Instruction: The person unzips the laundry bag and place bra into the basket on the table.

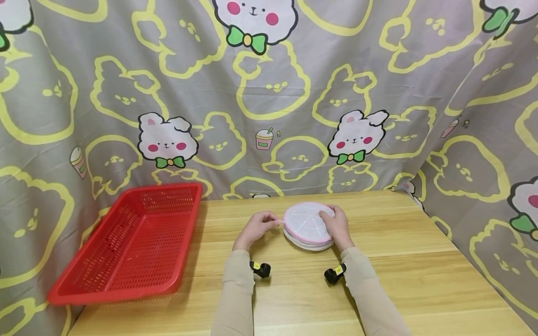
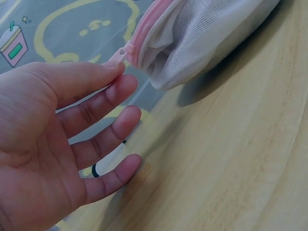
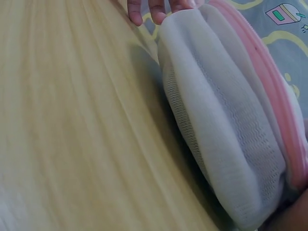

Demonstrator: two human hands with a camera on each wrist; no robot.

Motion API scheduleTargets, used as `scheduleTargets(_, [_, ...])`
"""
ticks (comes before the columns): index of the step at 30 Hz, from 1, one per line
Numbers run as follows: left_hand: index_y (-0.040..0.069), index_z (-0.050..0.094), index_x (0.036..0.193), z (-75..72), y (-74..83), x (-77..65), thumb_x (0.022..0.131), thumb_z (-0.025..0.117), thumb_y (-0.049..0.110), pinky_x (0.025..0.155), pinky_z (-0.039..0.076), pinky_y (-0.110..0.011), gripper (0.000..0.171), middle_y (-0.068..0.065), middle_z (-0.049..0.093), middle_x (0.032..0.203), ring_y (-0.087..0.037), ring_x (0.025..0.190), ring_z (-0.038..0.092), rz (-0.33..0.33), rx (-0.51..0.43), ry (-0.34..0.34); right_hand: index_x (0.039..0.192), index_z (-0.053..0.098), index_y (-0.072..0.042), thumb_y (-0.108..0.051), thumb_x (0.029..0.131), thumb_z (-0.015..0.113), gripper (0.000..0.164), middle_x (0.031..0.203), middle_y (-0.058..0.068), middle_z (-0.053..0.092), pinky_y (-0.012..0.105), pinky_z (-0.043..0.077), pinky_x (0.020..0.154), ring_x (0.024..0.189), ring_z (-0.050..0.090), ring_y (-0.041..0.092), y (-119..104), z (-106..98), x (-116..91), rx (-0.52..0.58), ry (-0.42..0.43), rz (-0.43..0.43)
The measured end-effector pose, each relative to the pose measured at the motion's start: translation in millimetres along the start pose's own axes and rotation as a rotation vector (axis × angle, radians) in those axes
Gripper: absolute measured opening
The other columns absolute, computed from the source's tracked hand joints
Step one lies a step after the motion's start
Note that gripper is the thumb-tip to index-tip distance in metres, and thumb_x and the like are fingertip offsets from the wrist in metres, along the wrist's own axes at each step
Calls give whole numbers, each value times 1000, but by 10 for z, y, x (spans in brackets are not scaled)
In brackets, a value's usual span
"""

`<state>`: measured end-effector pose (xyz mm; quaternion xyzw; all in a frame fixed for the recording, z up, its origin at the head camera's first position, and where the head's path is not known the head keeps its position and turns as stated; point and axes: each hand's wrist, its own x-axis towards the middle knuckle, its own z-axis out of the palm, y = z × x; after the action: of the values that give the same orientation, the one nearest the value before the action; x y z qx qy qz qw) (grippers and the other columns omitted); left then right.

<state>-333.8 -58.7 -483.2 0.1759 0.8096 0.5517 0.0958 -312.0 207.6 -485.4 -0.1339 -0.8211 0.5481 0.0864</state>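
Left hand (image 1: 257,228) pinches the pull (image 2: 117,57) of a round bag (image 1: 308,223)

We see the bag near the far side of the table (image 1: 424,284), to the right of the basket (image 1: 153,240) and well apart from it. It is white mesh, flattened and round, with seams fanning out across its top. A pink zip (image 3: 269,72) runs along the rim, and below it the mesh side sags in soft folds. The bag casts a shadow on the wood; we cannot tell whether its whole underside touches the table.

At the bag's left edge, we find the left hand with its thumb and forefinger pinched on the pink pull. In the left wrist view its other three fingers are held apart from one another, lightly bent, beside the bag.

The right hand (image 1: 338,226) grips the bag's right edge, its thumb lying over the top. We cannot see how its other fingers lie, as the bag hides most of them.

Both arms reach in from the near side in beige sleeves (image 1: 237,289), and we notice a small black camera (image 1: 261,269) at each wrist. The basket is red plastic with slotted walls, standing at the table's left side. Behind everything, we see a grey curtain (image 1: 290,105) printed with yellow outlines and white rabbit faces wearing green bows.
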Motion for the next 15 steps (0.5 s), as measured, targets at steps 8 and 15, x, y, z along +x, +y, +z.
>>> scheduleTargets(8, [7, 69, 97, 4, -7, 19, 93, 65, 18, 67, 45, -27, 12, -4, 64, 85, -27, 81, 58, -8, 38, 48, 134, 49, 3, -26, 95, 56, 49, 139, 25, 50, 48, 36, 111, 129, 47, 36, -2, -24, 21, 27, -5, -10])
scheduleTargets(15, [7, 68, 97, 40, 2, 14, 94, 63, 18, 61, 45, -26, 12, -5, 64, 86, -26, 80, 58, -30, 65, 94, 129, 54, 3, -28, 96, 55, 45, 127, 23, 55, 43, 42, 101, 116, 51, 33, -1, -21, 30, 23, 39, -22])
